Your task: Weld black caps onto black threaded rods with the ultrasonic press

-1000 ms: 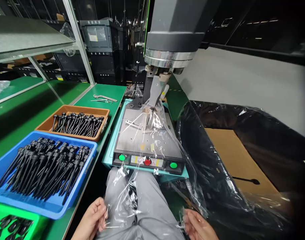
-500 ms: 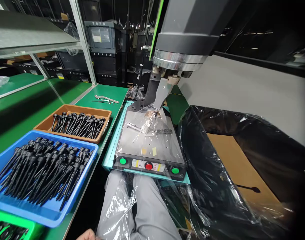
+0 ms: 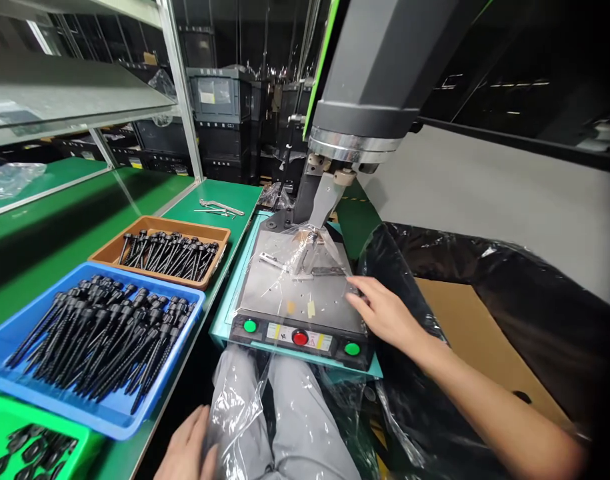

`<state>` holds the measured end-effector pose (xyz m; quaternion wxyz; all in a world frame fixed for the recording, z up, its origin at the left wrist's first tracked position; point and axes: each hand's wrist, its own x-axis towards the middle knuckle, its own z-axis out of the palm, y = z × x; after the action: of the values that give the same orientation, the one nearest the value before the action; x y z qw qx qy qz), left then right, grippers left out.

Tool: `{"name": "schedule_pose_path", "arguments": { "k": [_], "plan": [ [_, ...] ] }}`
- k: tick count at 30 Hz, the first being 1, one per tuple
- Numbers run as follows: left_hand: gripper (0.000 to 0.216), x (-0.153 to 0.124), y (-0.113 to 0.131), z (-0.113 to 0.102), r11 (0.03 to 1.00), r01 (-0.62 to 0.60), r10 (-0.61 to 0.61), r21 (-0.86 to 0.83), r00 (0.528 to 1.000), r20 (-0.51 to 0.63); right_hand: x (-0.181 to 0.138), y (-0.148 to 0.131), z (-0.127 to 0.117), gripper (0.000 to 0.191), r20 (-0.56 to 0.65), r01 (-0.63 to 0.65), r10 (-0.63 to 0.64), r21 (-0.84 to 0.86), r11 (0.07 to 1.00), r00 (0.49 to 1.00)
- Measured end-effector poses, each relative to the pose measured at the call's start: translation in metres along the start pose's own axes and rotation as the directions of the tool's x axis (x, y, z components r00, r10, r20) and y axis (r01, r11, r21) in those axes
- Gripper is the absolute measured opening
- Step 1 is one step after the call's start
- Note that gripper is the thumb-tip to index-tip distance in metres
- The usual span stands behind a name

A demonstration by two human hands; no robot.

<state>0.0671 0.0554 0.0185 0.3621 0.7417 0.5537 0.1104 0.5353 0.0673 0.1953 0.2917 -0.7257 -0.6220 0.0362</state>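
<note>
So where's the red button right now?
In the head view, the red button sits low near the middle, on the front of the machine between two green buttons, left of the right hand.

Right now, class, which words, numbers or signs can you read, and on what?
"(二)": upper black crate; preceding characters blurred.
Triangular warning sign: machine's front strip; its words too small.
Grey crate, rim and paper label: too small.
Lower black crate: blurred.
</note>
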Motion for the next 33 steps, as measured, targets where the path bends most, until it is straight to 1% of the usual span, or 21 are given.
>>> {"name": "schedule_pose_path", "arguments": {
  "k": [1, 2, 4, 6, 7, 8, 9, 12, 14, 15, 16, 17, 18, 19, 20, 21, 22, 24, 26, 29, 33],
  "plan": [
    [0.054, 0.012, 0.025, 0.000, 0.993, -0.120, 0.120, -0.014, 0.993, 0.003, 0.017, 0.005, 0.012, 0.046, -0.021, 0.030, -0.031, -0.065, 0.997, 0.999],
    [0.054, 0.027, 0.051, 0.000, 0.970, -0.241, 0.241, 0.000, 0.970, -0.040, 0.029, 0.009, 0.026, 0.049, -0.002, 0.024, -0.025, -0.131, 0.991, 1.000],
    [0.057, 0.062, 0.099, 0.000, 0.901, -0.428, 0.434, 0.075, 0.890, -0.136, 0.042, 0.013, 0.051, 0.054, 0.132, -0.018, 0.050, -0.230, 0.973, 0.990],
    [0.063, 0.099, 0.138, 0.000, 0.834, -0.522, 0.551, 0.181, 0.809, -0.204, 0.041, 0.011, 0.069, 0.057, 0.315, -0.047, 0.138, -0.281, 0.959, 0.939],
    [0.064, 0.116, 0.153, 0.000, 0.803, -0.547, 0.591, 0.235, 0.779, -0.208, 0.037, 0.009, 0.075, 0.057, 0.393, -0.045, 0.164, -0.294, 0.955, 0.905],
    [0.065, 0.131, 0.164, 0.000, 0.779, -0.560, 0.618, 0.283, 0.763, -0.190, 0.031, 0.007, 0.078, 0.057, 0.449, -0.033, 0.175, -0.306, 0.952, 0.876],
    [0.066, 0.143, 0.172, 0.001, 0.763, -0.559, 0.626, 0.324, 0.764, -0.155, 0.026, 0.006, 0.078, 0.057, 0.484, -0.014, 0.175, -0.318, 0.948, 0.857],
    [0.063, 0.163, 0.177, 0.004, 0.761, -0.494, 0.563, 0.421, 0.825, -0.050, 0.018, 0.005, 0.064, 0.055, 0.525, 0.023, 0.174, -0.347, 0.938, 0.833],
    [0.060, 0.166, 0.174, 0.006, 0.763, -0.439, 0.517, 0.474, 0.855, -0.039, 0.026, 0.008, 0.045, 0.049, 0.539, 0.015, 0.175, -0.330, 0.944, 0.824],
    [0.058, 0.166, 0.172, 0.006, 0.761, -0.421, 0.509, 0.494, 0.859, -0.051, 0.034, 0.010, 0.035, 0.041, 0.525, 0.011, 0.164, -0.313, 0.950, 0.835],
    [0.057, 0.165, 0.170, 0.006, 0.757, -0.410, 0.510, 0.509, 0.858, -0.067, 0.044, 0.012, 0.026, 0.033, 0.476, 0.003, 0.144, -0.295, 0.955, 0.868],
    [0.056, 0.164, 0.170, 0.005, 0.753, -0.405, 0.516, 0.518, 0.853, -0.083, 0.056, 0.013, 0.017, 0.030, 0.379, -0.010, 0.119, -0.279, 0.960, 0.918],
    [0.055, 0.163, 0.170, 0.004, 0.751, -0.403, 0.522, 0.523, 0.847, -0.098, 0.069, 0.014, 0.011, 0.031, 0.244, -0.032, 0.097, -0.255, 0.966, 0.965],
    [0.054, 0.162, 0.170, 0.004, 0.751, -0.404, 0.530, 0.523, 0.841, -0.112, 0.083, 0.014, 0.007, 0.032, 0.097, -0.059, 0.083, -0.221, 0.973, 0.992],
    [0.053, 0.161, 0.171, 0.003, 0.752, -0.405, 0.536, 0.519, 0.835, -0.125, 0.096, 0.013, 0.005, 0.031, -0.025, -0.076, 0.072, -0.175, 0.982, 0.997],
    [0.053, 0.160, 0.172, 0.003, 0.756, -0.409, 0.542, 0.511, 0.829, -0.137, 0.109, 0.012, 0.006, 0.030, -0.104, -0.074, 0.061, -0.126, 0.989, 0.993],
    [0.052, 0.159, 0.172, 0.002, 0.761, -0.414, 0.546, 0.500, 0.824, -0.148, 0.121, 0.012, 0.009, 0.031, -0.135, -0.052, 0.040, -0.083, 0.995, 0.990],
    [0.050, 0.156, 0.169, 0.002, 0.772, -0.430, 0.557, 0.468, 0.813, -0.172, 0.141, 0.011, 0.018, 0.033, -0.110, 0.028, -0.031, -0.026, 0.999, 0.993],
    [0.047, 0.152, 0.164, 0.002, 0.786, -0.451, 0.565, 0.423, 0.801, -0.196, 0.155, 0.013, 0.028, 0.029, -0.070, 0.090, -0.090, -0.005, 0.996, 0.993],
    [0.045, 0.145, 0.154, 0.001, 0.808, -0.477, 0.563, 0.346, 0.798, -0.216, 0.165, 0.016, 0.038, 0.023, -0.056, 0.079, -0.080, -0.013, 0.997, 0.995],
    [0.042, 0.139, 0.146, 0.001, 0.825, -0.495, 0.554, 0.273, 0.802, -0.221, 0.163, 0.013, 0.041, 0.023, -0.071, 0.053, -0.055, -0.026, 0.998, 0.996]
  ]
}}
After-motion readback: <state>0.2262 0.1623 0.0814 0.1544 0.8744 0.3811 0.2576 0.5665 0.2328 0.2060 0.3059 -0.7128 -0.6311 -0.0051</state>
